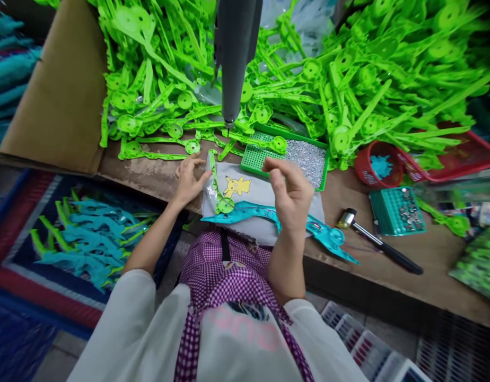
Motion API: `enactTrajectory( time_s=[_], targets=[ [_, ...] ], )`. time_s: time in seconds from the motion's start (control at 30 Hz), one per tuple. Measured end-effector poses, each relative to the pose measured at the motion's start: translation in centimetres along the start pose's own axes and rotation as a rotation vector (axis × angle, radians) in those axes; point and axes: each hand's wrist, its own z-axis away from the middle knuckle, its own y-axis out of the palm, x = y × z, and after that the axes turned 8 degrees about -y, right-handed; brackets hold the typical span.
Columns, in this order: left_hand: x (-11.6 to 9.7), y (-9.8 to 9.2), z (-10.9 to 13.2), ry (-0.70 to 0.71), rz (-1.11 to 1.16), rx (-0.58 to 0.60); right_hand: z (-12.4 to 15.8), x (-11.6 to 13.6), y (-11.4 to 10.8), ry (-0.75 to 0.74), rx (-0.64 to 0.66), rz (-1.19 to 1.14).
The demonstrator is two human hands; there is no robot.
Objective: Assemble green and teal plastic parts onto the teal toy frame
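Note:
A long blue plastic part (253,208) lies across a light cloth with a yellow cartoon figure (237,185). One green arm-shaped part (224,205) stands over the blue part's left end, with clear plastic beside it. My left hand (190,178) is at the left of that green part, its thumb and fingers apart, fingertips near the clear plastic. My right hand (290,193) is raised above the right half of the blue part, fingers curled and thumb close to the index finger; anything between them is too small to make out. A dark power driver (233,63) hangs point down above the table.
Heaps of green parts (348,79) cover the back. A green tray (306,159) holds small screws. At right are a hammer (372,236), a red basket (378,164) and a teal tray (398,211). A cardboard box (58,90) and a crate of parts (86,233) are left.

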Motion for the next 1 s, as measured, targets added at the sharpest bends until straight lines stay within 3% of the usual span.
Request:
enactTrajectory(
  time_s=[0.13,0.27,0.33,0.43,0.53,0.63,0.8,0.87,1.0],
  targets=[
    [0.1,0.0,0.1,0.043,0.015,0.038,4.3,-3.0,1.1,0.078,0.179,-0.032],
    [-0.2,0.1,0.3,0.083,-0.063,0.083,7.1,-4.6,3.0,-0.081,0.370,0.034],
    [-0.2,0.1,0.3,0.100,-0.066,0.077,7.5,-5.2,3.0,-0.155,0.367,0.111],
    [0.3,0.0,0.0,0.111,0.040,-0.009,7.3,-5.5,1.3,-0.241,0.348,0.215],
    [0.9,0.0,-0.5,0.083,0.171,-0.111,5.6,-5.5,-1.0,-0.406,0.438,0.312],
    [1.2,0.2,-0.6,0.048,0.213,-0.140,1.2,-7.0,-2.1,-0.502,0.513,0.398],
    [1.2,0.3,-0.6,0.028,0.207,-0.188,-6.5,-12.3,-2.2,-0.299,0.561,0.828],
    [0.9,0.3,-0.3,0.039,0.182,-0.228,-7.0,-13.2,-1.9,-0.299,0.489,0.853],
    [-0.1,0.4,0.7,0.160,0.039,-0.282,-5.5,-13.4,-0.9,-0.319,0.341,0.730]
  ],
)
